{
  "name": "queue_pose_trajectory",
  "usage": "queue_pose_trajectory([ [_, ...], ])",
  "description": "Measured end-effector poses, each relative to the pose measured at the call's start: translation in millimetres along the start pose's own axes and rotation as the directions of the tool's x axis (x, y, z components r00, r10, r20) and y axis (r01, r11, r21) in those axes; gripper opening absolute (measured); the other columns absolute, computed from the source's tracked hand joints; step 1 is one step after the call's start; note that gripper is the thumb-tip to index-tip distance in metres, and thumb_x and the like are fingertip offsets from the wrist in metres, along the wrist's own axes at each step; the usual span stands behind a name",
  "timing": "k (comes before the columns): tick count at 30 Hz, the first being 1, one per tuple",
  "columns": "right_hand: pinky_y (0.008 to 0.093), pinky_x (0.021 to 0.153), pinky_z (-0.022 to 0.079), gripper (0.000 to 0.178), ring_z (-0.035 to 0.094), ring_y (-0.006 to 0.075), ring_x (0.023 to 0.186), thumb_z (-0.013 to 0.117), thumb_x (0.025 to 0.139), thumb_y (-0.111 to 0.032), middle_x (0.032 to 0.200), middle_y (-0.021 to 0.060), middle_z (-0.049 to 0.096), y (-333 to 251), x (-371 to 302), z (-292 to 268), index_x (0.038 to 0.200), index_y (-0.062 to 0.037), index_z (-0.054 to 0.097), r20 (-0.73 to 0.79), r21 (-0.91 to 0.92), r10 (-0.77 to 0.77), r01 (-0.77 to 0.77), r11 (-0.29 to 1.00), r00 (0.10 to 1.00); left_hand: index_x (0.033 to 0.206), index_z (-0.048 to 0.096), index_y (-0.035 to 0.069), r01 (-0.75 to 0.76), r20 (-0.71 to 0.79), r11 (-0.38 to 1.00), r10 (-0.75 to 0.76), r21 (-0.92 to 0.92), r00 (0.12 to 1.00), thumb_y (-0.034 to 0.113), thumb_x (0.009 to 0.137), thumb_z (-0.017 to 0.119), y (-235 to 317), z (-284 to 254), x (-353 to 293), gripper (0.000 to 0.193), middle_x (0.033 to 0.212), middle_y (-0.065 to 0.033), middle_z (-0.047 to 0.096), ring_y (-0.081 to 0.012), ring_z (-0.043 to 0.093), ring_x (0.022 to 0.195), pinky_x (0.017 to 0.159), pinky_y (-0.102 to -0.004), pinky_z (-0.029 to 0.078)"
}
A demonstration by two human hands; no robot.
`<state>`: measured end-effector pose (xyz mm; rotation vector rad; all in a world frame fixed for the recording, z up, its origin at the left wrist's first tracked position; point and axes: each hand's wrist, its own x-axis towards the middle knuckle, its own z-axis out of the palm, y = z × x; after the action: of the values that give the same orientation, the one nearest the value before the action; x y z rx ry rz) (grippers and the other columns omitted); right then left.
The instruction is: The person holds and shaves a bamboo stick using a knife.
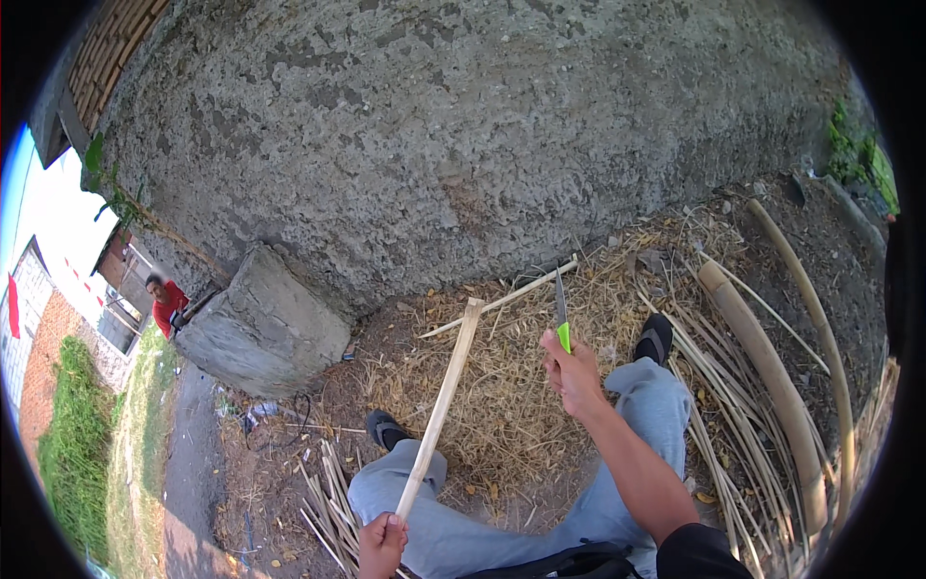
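Observation:
My left hand (pixel 382 543) grips the near end of a long pale bamboo strip (pixel 442 405), which slants up and away to the right above my left knee. My right hand (pixel 571 374) holds a knife (pixel 561 311) with a bright green handle, its dark blade pointing up. The blade stands apart from the strip, to its right. Both hands hover over a bed of dry shavings (pixel 502 396) on the ground between my legs.
A rough grey concrete wall (pixel 463 125) rises ahead, with a concrete block (pixel 262 323) at its foot. Thick bamboo poles (pixel 767 362) and thin splits lie at right; more splits (pixel 328 502) lie by my left leg. A person in red (pixel 166 304) stands far left.

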<state>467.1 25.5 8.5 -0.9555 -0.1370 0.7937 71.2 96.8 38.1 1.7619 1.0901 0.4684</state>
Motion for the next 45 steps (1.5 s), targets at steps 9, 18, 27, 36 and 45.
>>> queue_pose_trajectory([
  [9,0.0208,0.037,0.026,0.033,0.036,0.0017,0.042,0.075,0.087,-0.023,0.088,0.0162,0.071,-0.8,2.2,0.8,0.101,0.0035,0.062,0.01,0.128,-0.183,0.181,0.975,0.983,0.08,0.063,0.001,-0.345,0.147,0.913,0.319,0.22,0.936,0.017,0.097,0.056,41.5,14.7,123.6,0.024,0.057,-0.0031,0.055,-0.0093,0.05,0.05,0.049,-0.0265,0.038],
  [18,0.0193,0.039,0.028,0.038,0.038,0.0019,0.044,0.077,0.085,-0.018,0.098,0.0147,0.072,-3.3,24.3,-1.7,0.11,0.006,0.061,-0.242,0.147,-0.301,0.341,0.928,0.923,0.087,0.071,0.005,-0.566,0.122,0.608,0.614,0.557,0.78,0.014,0.083,0.071,111.8,75.0,190.5,0.01,0.085,-0.0043,0.064,-0.0283,0.06,0.065,0.061,-0.037,0.047],
  [27,0.0218,0.036,0.025,0.022,0.035,0.0027,0.04,0.073,0.089,-0.021,0.076,0.0054,0.065,18.8,25.2,-0.2,0.092,-0.0041,0.06,-0.373,-0.029,-0.144,0.143,0.989,0.917,0.092,0.072,0.01,-0.651,0.104,0.426,0.783,0.629,0.613,0.011,0.07,0.077,65.6,91.6,225.2,0.022,0.094,-0.0023,0.063,-0.0223,0.058,0.088,0.077,-0.0375,0.037],
  [36,0.0213,0.038,0.025,0.022,0.038,0.0016,0.045,0.073,0.088,-0.022,0.075,0.0022,0.065,47.4,20.2,3.4,0.09,-0.0021,0.065,-0.325,-0.146,-0.185,0.144,0.979,0.927,0.09,0.071,0.008,-0.649,-0.014,0.518,0.788,0.557,0.616,0.009,0.067,0.08,62.8,102.8,215.2,0.025,0.093,-0.0032,0.063,-0.0246,0.058,0.089,0.08,-0.0402,0.039],
  [45,0.0216,0.036,0.026,0.029,0.035,0.0021,0.042,0.072,0.089,-0.024,0.079,0.0059,0.065,64.7,16.4,10.7,0.099,-0.0061,0.053,-0.331,-0.004,-0.115,0.12,0.993,0.937,0.109,0.066,0.008,-0.714,0.033,0.495,0.81,0.496,0.585,0.008,0.067,0.081,57.6,116.2,214.8,0.045,0.091,-0.0046,0.064,-0.0242,0.059,0.087,0.078,-0.037,0.04],
])
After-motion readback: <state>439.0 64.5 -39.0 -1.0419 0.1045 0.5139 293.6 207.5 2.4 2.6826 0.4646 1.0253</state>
